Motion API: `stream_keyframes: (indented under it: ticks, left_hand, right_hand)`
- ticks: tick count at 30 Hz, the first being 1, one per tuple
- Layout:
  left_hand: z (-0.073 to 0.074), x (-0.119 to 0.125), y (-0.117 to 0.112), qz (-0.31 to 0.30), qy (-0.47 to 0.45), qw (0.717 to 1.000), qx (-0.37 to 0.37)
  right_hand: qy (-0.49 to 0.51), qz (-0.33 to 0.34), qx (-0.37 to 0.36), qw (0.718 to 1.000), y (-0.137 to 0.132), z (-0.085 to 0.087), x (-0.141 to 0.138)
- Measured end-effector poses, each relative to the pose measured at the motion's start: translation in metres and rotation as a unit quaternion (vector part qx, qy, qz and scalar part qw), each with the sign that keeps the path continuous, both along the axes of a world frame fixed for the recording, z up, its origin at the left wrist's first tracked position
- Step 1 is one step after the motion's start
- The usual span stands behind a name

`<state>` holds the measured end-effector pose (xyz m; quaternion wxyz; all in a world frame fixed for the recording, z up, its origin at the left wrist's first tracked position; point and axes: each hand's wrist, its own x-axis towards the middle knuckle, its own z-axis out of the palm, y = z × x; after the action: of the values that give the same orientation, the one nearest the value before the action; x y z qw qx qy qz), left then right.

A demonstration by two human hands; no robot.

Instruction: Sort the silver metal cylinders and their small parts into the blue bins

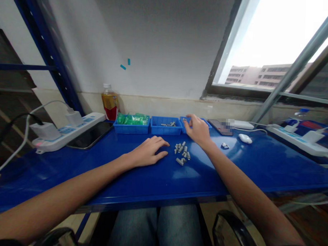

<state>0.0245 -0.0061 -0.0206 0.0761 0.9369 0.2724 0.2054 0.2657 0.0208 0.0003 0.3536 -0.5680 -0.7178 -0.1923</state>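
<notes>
Several small grey metal pieces (181, 152) lie in a loose pile on the blue tabletop (124, 175), between the two hands. The left hand (149, 151) rests flat just beside the pile, fingers lightly spread, holding nothing. The right hand (198, 130) is behind the pile at the right blue bin (207, 122). Its fingertips are drawn together over the rim, but I cannot tell if they pinch something. Beside it stand a middle bin (166, 131) with few grey pieces and a left bin (130, 129) of green parts (132, 119).
</notes>
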Motion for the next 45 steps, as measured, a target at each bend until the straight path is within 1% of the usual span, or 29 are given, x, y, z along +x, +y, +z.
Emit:
stream_keyframes:
  ticks: [1,2,3,4,6,8,9,11,13,16,20,23,26,33,36,38,45]
  left_hand:
    - [0.001,0.001,-0.004,-0.018,0.019,1.000,0.014]
    - [0.003,0.003,-0.009,-0.037,0.034,0.998,0.025]
    - [0.005,0.005,-0.015,-0.059,0.048,0.997,0.033]
    - [0.007,0.007,-0.021,-0.079,0.058,0.994,0.040]
    - [0.011,0.012,-0.033,-0.126,0.081,0.987,0.051]
    - [0.013,0.015,-0.042,-0.152,0.096,0.982,0.058]
    - [0.013,0.016,-0.043,-0.152,0.097,0.982,0.061]
    - [0.012,0.014,-0.041,-0.130,0.092,0.985,0.071]
    - [0.010,0.010,-0.032,-0.094,0.084,0.989,0.078]
    - [0.004,0.003,-0.014,-0.051,0.064,0.994,0.067]
    - [-0.003,-0.002,0.002,-0.023,0.012,1.000,0.015]
    - [-0.006,-0.001,0.005,0.004,-0.052,0.999,-0.015]
    - [-0.007,0.001,0.005,0.031,-0.107,0.993,-0.028]
    - [-0.004,0.003,0.005,0.072,-0.208,0.974,-0.053]
    - [-0.003,0.002,0.005,0.072,-0.208,0.973,-0.065]
    - [-0.003,0.002,0.004,0.071,-0.191,0.977,-0.057]
    - [-0.002,0.000,0.002,0.053,-0.152,0.986,0.033]
  right_hand:
    - [0.001,-0.042,-0.012,0.999,0.004,0.001,0.010]
    - [-0.003,-0.066,-0.027,0.997,0.006,0.002,0.018]
    - [-0.008,-0.078,-0.043,0.996,0.007,0.003,0.023]
    - [-0.015,-0.073,-0.062,0.995,0.006,0.003,0.026]
    - [-0.027,-0.024,-0.110,0.993,0.001,0.004,0.024]
    - [-0.044,0.059,-0.171,0.983,-0.006,0.005,0.014]
    - [-0.054,0.103,-0.200,0.973,-0.010,0.005,0.009]
    - [-0.073,0.168,-0.243,0.953,-0.016,0.004,-0.002]
    - [-0.083,0.198,-0.256,0.942,-0.019,0.003,-0.008]
    - [-0.082,0.201,-0.243,0.945,-0.021,0.000,-0.011]
    - [-0.070,0.213,-0.211,0.952,-0.020,-0.003,-0.014]
    - [-0.071,0.244,-0.194,0.948,-0.023,-0.006,-0.021]
    - [-0.089,0.282,-0.182,0.938,-0.029,-0.009,-0.031]
    - [-0.073,0.295,-0.130,0.944,-0.035,-0.014,-0.043]
    - [-0.066,0.298,-0.108,0.946,-0.034,-0.016,-0.045]
    - [-0.061,0.297,-0.098,0.948,-0.034,-0.017,-0.045]
    - [-0.015,0.304,-0.119,0.945,-0.031,-0.015,-0.044]
